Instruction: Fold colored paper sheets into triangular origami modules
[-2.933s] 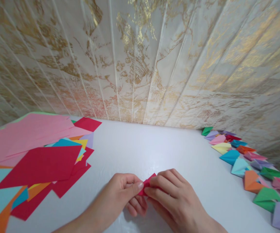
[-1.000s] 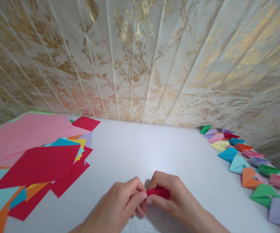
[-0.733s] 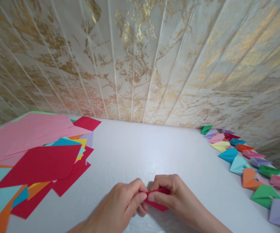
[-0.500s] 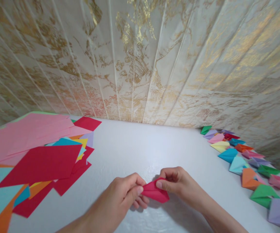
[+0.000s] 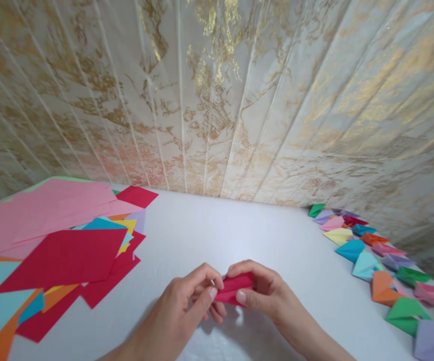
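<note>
Between my two hands is a folded piece of red paper [image 5: 235, 288], held just above the white table. My left hand [image 5: 196, 296] pinches its left end between thumb and forefinger, with the other fingers curled beneath. On the right end, my right hand [image 5: 264, 291] has its thumb on the near face and its fingers over the top edge. The fingers hide both ends of the paper.
Loose sheets of coloured paper lie on the left, with a red sheet [image 5: 69, 258] on top and pink sheets [image 5: 62, 208] behind. Several folded paper shapes, among them a green one [image 5: 407, 316], line the right side. A patterned curtain [image 5: 209, 125] hangs behind the white table [image 5: 201, 225].
My right hand has moved slightly left and now wraps further over the red paper, which shows less of its right end. The view has shifted slightly.
</note>
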Demonstrator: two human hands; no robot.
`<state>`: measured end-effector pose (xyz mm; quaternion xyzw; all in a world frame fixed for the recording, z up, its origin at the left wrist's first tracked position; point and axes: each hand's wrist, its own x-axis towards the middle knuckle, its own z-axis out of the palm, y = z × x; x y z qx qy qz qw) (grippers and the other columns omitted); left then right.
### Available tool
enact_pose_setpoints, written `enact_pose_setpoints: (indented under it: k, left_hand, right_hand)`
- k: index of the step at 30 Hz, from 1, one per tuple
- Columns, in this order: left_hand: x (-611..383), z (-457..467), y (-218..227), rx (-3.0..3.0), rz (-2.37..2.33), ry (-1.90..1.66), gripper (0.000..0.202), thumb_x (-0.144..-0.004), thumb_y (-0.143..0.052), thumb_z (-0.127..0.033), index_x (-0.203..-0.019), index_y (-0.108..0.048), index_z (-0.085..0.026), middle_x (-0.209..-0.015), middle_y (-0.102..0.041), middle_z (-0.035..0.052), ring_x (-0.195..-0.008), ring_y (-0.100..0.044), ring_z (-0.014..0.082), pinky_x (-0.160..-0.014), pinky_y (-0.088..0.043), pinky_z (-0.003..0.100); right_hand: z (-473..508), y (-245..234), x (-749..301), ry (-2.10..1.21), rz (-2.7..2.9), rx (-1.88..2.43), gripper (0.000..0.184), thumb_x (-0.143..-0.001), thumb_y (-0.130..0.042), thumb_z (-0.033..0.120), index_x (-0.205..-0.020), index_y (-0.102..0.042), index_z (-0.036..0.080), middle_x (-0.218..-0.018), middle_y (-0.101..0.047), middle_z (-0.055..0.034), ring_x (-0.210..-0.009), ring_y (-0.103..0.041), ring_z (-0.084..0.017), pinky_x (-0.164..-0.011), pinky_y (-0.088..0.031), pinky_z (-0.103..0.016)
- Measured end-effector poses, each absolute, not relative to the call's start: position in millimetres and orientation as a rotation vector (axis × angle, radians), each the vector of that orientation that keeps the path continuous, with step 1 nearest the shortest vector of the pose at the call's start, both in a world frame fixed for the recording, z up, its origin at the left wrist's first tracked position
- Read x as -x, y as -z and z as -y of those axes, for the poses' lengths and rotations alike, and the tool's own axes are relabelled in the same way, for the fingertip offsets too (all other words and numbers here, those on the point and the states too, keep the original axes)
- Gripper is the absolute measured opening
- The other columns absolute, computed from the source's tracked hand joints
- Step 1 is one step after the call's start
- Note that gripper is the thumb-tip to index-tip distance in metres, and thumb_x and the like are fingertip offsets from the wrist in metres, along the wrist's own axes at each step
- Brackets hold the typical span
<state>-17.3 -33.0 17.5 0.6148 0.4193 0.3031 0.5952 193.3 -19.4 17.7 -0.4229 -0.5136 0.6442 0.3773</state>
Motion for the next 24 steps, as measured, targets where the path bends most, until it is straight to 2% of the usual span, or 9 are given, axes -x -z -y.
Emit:
enact_pose_setpoints:
  k: [2, 5, 8, 11, 14, 17, 21, 24]
  left_hand:
    - [17, 34, -14, -1.449, -0.981, -0.699, 0.025, -0.1, -0.045, -0.04, -0.108, -0.06, -0.022, -0.081, -0.074, 0.0008, -0.078, -0.07, 0.0173, -0.073, -0.049, 0.026]
    - [17, 35, -12, -1.462, -1.023, -0.706, 0.028, -0.101, -0.044, -0.041, -0.115, -0.06, -0.023, -0.082, -0.075, 0.0007, -0.079, -0.071, 0.0178, -0.075, -0.05, 0.027]
    - [17, 35, -15, -1.454, -1.048, -0.716, 0.022, -0.101, -0.045, -0.039, -0.108, -0.057, -0.023, -0.079, -0.074, -0.0009, -0.076, -0.07, 0.0169, -0.073, -0.05, 0.026]
    - [16, 35, -17, -1.471, -1.02, -0.7, 0.02, -0.101, -0.044, -0.039, -0.097, -0.055, -0.023, -0.076, -0.071, -0.002, -0.075, -0.069, 0.0163, -0.072, -0.048, 0.025]
    - [15, 35, -13, -1.527, -1.038, -0.735, 0.02, -0.101, -0.045, -0.041, -0.097, -0.057, -0.025, -0.086, -0.07, -0.0019, -0.082, -0.067, 0.0166, -0.075, -0.047, 0.024]
    - [13, 34, -6, -1.63, -1.168, -0.821, 0.009, -0.093, -0.059, -0.035, -0.096, -0.061, -0.026, -0.093, -0.068, -0.0021, -0.089, -0.064, 0.0179, -0.079, -0.046, 0.024]
    - [10, 32, 0, -1.652, -1.244, -0.953, 0.004, -0.085, -0.066, -0.028, -0.087, -0.063, -0.026, -0.085, -0.067, -0.0024, -0.084, -0.063, 0.0183, -0.078, -0.046, 0.024]
    - [9, 31, 2, -1.64, -1.253, -0.989, 0.005, -0.082, -0.069, -0.027, -0.083, -0.065, -0.026, -0.079, -0.067, -0.0028, -0.079, -0.063, 0.0184, -0.075, -0.047, 0.025]
  right_hand:
    - [22, -12, -191, -1.674, 1.259, 1.107, 0.043, -0.067, -0.088, 0.049, -0.093, -0.074, 0.017, -0.078, -0.071, -0.004, -0.067, -0.062, -0.016, -0.065, -0.048, -0.028]
    - [22, -7, -191, -1.633, 1.247, 1.116, 0.041, -0.068, -0.088, 0.047, -0.094, -0.075, 0.018, -0.08, -0.073, -0.0043, -0.069, -0.064, -0.016, -0.067, -0.048, -0.028]
    - [23, -6, -189, -1.635, 1.304, 1.074, 0.034, -0.073, -0.085, 0.044, -0.095, -0.077, 0.019, -0.086, -0.075, -0.0053, -0.077, -0.066, -0.018, -0.073, -0.049, -0.029]
    - [25, -5, -183, -1.668, 1.296, 1.016, 0.031, -0.073, -0.084, 0.044, -0.089, -0.077, 0.018, -0.08, -0.073, -0.0038, -0.073, -0.066, -0.017, -0.072, -0.049, -0.03]
    - [28, -4, -177, -1.689, 1.195, 1.067, 0.032, -0.068, -0.088, 0.043, -0.085, -0.076, 0.019, -0.073, -0.073, -0.0022, -0.068, -0.066, -0.017, -0.067, -0.048, -0.028]
    - [31, -7, -175, -1.579, 1.183, 1.176, 0.03, -0.065, -0.089, 0.039, -0.083, -0.076, 0.019, -0.078, -0.074, -0.0025, -0.071, -0.066, -0.017, -0.068, -0.049, -0.026]
    - [34, -11, -175, -1.375, 1.332, 1.216, 0.019, -0.073, -0.081, 0.034, -0.086, -0.079, 0.021, -0.085, -0.073, -0.004, -0.08, -0.065, -0.02, -0.075, -0.049, -0.029]
    - [36, -11, -173, -1.292, 1.39, 1.218, 0.015, -0.075, -0.077, 0.031, -0.087, -0.079, 0.022, -0.083, -0.072, -0.0042, -0.079, -0.064, -0.02, -0.075, -0.048, -0.03]
